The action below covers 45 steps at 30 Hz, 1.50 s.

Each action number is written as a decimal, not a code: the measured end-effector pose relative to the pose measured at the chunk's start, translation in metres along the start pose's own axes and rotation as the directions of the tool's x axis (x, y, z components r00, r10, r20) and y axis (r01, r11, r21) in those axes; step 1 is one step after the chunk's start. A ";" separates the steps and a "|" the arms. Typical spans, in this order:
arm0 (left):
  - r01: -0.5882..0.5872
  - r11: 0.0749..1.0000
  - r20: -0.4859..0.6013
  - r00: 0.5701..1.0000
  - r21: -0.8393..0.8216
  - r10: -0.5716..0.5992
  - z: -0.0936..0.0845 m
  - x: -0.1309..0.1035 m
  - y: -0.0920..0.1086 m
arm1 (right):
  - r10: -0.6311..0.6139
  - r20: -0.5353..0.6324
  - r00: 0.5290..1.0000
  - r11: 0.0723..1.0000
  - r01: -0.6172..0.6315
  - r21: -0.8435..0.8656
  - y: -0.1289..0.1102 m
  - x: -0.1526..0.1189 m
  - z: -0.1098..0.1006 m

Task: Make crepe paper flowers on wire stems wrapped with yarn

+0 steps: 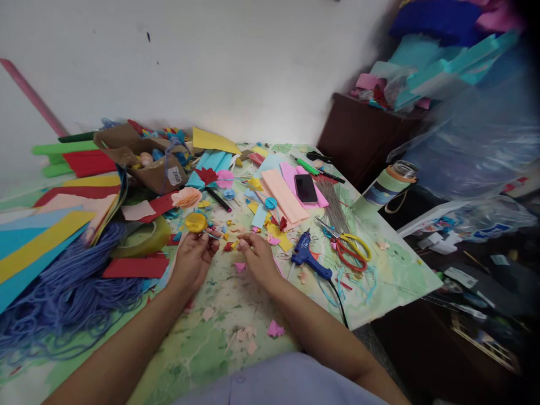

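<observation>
My left hand (196,253) is closed in a pinch on a yellow paper flower (196,222). The flower's round head stands above the fingers, and a thin pale-blue stem pokes out to the right. A short gap away, my right hand (258,256) hovers low over the table with its fingertips pressed together. Whether anything small is between them I cannot make out; yellow and red paper scraps lie just by the tips. A peach paper flower (187,197) rests behind my left hand.
Right of my right hand lie a blue glue gun (310,256) with its cord and scissors (350,253). Behind are a phone (305,188), crepe paper and wires (331,197). Leftward are blue yarn (71,298), a tape roll (143,239) and a cardboard box (158,174). A bottle (386,185) stands rightward.
</observation>
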<state>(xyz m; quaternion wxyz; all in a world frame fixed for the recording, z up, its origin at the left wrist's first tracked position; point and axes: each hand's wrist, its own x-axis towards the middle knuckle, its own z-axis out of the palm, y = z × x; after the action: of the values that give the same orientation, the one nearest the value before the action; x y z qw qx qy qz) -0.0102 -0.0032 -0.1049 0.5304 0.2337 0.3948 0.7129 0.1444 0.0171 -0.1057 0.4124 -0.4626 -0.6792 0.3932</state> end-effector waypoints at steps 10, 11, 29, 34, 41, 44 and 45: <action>-0.149 0.989 0.061 0.987 -0.006 0.149 -0.004 0.007 0.017 | 0.021 0.011 1.000 1.000 -0.021 -0.002 0.001 0.004 -0.001; -0.170 0.985 0.067 0.983 -0.011 0.170 -0.004 0.008 0.022 | 0.014 0.022 1.000 1.000 -0.014 -0.019 0.000 0.004 -0.001; -0.299 0.936 0.082 0.945 -0.187 0.318 -0.016 0.022 0.065 | -0.235 0.506 0.830 0.778 0.473 -0.414 -0.019 0.008 0.027; -0.297 0.924 0.094 0.940 -0.242 0.327 -0.021 0.024 0.074 | -0.307 0.569 0.763 0.668 0.599 -0.442 -0.027 0.013 0.042; -0.320 0.905 0.075 0.933 -0.281 0.353 -0.026 0.026 0.088 | -0.221 0.753 0.620 0.616 0.687 -0.385 -0.037 0.017 0.053; -0.325 0.904 0.058 0.934 -0.277 0.354 -0.026 0.027 0.087 | -0.189 0.621 0.760 0.670 0.563 -0.484 -0.040 0.040 0.060; -0.329 0.905 0.051 0.933 -0.270 0.355 -0.026 0.027 0.087 | -0.182 0.571 0.800 0.675 0.524 -0.520 -0.039 0.049 0.063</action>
<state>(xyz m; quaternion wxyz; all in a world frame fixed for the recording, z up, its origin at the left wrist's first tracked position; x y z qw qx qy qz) -0.0885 0.0034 -0.0517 0.4417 0.2637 0.2251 0.8275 0.0634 0.0438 -0.0823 0.1146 -0.3203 -0.9300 0.1393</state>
